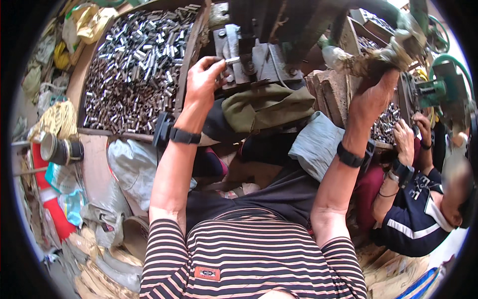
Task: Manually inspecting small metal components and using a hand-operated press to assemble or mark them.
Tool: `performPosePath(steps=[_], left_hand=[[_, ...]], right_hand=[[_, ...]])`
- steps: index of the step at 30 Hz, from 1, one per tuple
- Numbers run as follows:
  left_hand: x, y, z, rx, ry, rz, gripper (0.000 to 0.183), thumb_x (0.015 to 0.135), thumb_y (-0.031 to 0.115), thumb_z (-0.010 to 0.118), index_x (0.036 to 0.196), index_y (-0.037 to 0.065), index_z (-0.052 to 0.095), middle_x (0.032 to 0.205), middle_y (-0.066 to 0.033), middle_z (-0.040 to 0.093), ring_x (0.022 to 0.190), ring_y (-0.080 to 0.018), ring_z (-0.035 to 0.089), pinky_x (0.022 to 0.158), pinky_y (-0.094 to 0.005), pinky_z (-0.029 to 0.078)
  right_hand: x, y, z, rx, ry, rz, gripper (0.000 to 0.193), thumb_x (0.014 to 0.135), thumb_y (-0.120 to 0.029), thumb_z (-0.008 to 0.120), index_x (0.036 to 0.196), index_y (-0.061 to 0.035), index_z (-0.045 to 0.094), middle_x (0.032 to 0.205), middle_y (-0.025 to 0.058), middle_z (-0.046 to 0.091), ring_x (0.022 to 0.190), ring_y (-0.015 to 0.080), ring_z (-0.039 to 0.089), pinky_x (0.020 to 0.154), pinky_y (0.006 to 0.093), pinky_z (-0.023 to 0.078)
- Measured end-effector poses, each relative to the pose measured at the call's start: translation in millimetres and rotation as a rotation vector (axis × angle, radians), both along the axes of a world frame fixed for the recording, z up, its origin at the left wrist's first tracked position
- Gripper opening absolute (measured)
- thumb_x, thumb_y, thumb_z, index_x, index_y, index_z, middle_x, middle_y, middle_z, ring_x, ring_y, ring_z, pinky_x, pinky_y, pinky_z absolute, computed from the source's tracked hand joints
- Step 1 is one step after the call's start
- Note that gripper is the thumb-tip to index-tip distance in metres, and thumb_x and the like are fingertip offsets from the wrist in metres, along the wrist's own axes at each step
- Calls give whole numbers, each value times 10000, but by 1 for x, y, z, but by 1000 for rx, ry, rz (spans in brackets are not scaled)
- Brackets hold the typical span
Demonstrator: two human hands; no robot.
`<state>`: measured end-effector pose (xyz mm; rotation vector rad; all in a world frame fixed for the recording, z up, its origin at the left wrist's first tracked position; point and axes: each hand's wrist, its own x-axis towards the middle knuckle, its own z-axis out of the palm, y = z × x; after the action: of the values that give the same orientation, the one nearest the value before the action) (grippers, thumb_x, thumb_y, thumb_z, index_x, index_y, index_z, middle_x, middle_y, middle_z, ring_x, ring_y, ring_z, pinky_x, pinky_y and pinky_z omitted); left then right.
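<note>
My left hand [203, 82] pinches a small shiny metal tube [232, 60] between thumb and fingertips, with the tube's far end at the metal die block [231, 47] of a machine. A second grey block [271, 62] stands just right of it. My right hand [374, 94] is raised to a thick lever handle [348, 61] wrapped in worn plastic or cloth. Its fingers curl round the wrapping and are partly hidden by it. Below the blocks, an olive cloth [269, 105] is draped over the machine's front, above my knees.
A wooden tray [185, 60] heaped with small metal tubes stands on the left. Another tube-filled box [352, 37] lies at the right. Beside me a co-worker [413, 209] reaches into tubes near a green wheel [450, 65]. Bags and a tin can [62, 149] crowd the left side.
</note>
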<state>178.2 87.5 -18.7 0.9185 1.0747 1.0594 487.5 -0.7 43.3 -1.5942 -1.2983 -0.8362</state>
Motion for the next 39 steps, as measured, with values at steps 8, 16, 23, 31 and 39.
performPosePath(steps=[8, 16, 23, 31, 39], left_hand=[[9, 35, -16, -2, -64, 143, 147, 870, 122, 634, 983, 43, 581, 877, -36, 616, 757, -135, 627, 612, -249, 549], [11, 61, -28, -47, -24, 80, 139, 870, 163, 630, 927, 39, 605, 878, -38, 602, 754, -141, 599, 635, -255, 537], [24, 74, -22, -19, 96, 31, 205, 879, 197, 630, 976, 18, 603, 910, -48, 595, 793, -141, 583, 659, -268, 545], [39, 68, -11, 151, 316, -74, 169, 886, 162, 571, 968, 20, 613, 870, -32, 580, 768, -134, 564, 633, -287, 516], [13, 67, -5, -58, 40, 25, 145, 927, 157, 539, 984, 27, 570, 863, -45, 568, 763, -138, 577, 692, -322, 573]], right_hand=[[-23, 10, 71, 138, 1034, 750, 433, 921, -320, 563, 1212, -4, 507, 997, 79, 603, 828, 172, 612, 745, 294, 497], [-10, 23, 102, -96, 798, 550, 208, 806, -109, 709, 935, 39, 642, 723, 51, 604, 613, 109, 563, 539, 231, 446], [-4, 31, 94, -6, 893, 565, 200, 813, -62, 685, 975, 55, 668, 737, 49, 629, 614, 107, 560, 549, 227, 450], [-27, 37, 14, 261, 909, 475, 98, 795, -71, 684, 808, 3, 620, 699, 47, 630, 599, 97, 573, 569, 232, 443], [-16, 18, 75, -68, 906, 558, 85, 816, -84, 679, 828, -18, 627, 673, 16, 597, 597, 89, 545, 579, 234, 420]])
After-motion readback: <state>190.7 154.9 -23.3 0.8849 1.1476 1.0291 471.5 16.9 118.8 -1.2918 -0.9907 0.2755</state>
